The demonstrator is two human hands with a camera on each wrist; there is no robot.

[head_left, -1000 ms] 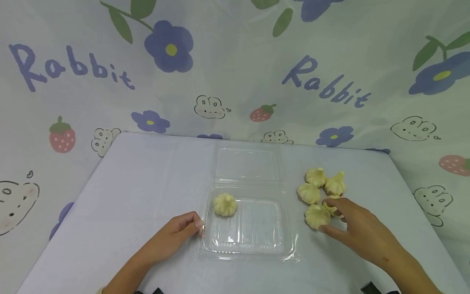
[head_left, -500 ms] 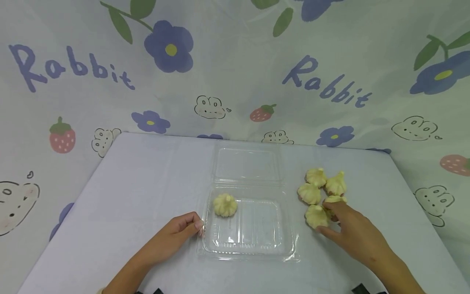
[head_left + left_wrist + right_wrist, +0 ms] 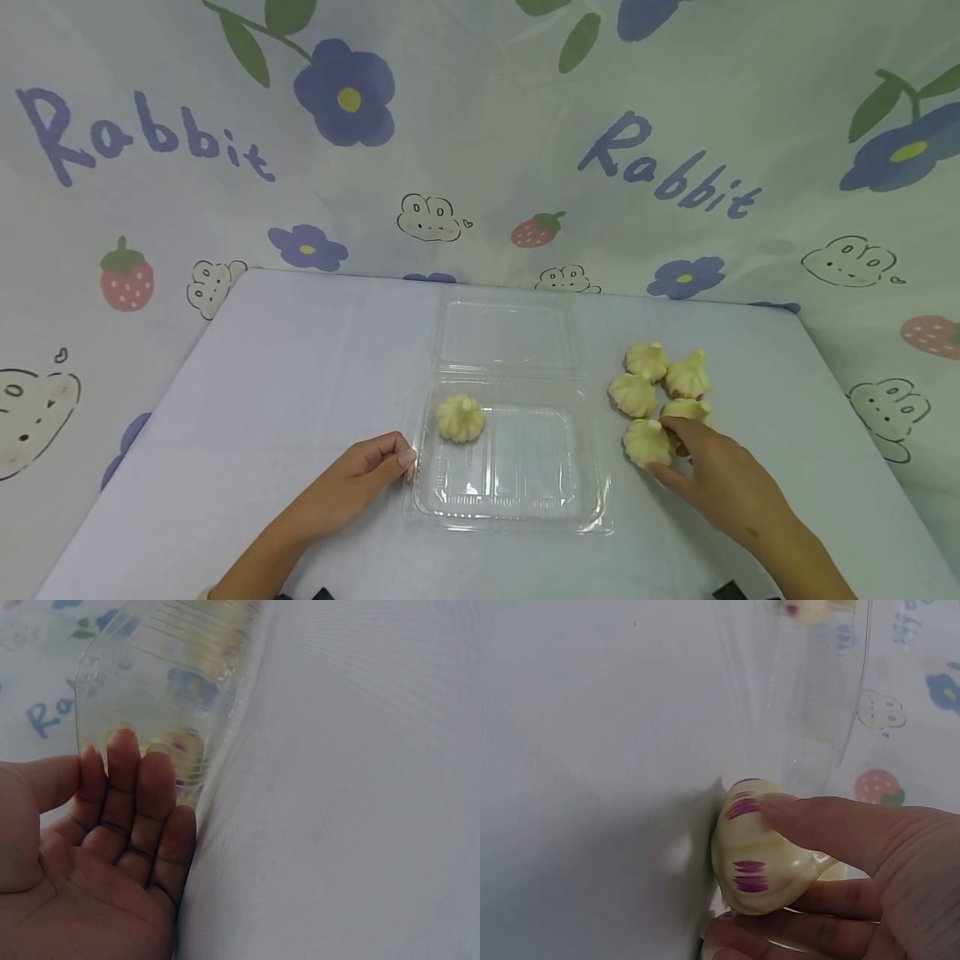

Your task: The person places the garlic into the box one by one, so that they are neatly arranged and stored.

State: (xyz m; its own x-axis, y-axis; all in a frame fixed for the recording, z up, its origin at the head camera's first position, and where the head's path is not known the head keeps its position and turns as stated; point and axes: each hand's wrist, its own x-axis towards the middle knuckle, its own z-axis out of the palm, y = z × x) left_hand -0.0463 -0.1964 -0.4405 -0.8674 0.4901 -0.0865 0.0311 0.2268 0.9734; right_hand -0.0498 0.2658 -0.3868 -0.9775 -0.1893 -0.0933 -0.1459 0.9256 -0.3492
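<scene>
A clear plastic clamshell box (image 3: pixel 517 450) lies with its lid folded back, and one garlic bulb (image 3: pixel 461 418) sits in its back left corner. My left hand (image 3: pixel 371 471) pinches the box's left rim between thumb and index finger; the left wrist view shows the other fingers alongside the clear wall (image 3: pixel 161 675). At the right, my right hand (image 3: pixel 716 467) holds the nearest garlic bulb (image 3: pixel 647 442) of a cluster, thumb on the near side and fingers on the far side. In the right wrist view this bulb (image 3: pixel 754 851) shows purple streaks and appears to rest on the cloth.
Several more garlic bulbs (image 3: pixel 632 394) lie close together just beyond my right hand. The box's flat lid (image 3: pixel 506 333) reaches toward the back edge of the white-covered table (image 3: pixel 300 358). Behind the table hangs a printed curtain (image 3: pixel 480 150).
My right hand has moved slightly left and closed in around the nearest garlic bulb, uncovering more of the bulb behind it. The left hand and the box stay in place.
</scene>
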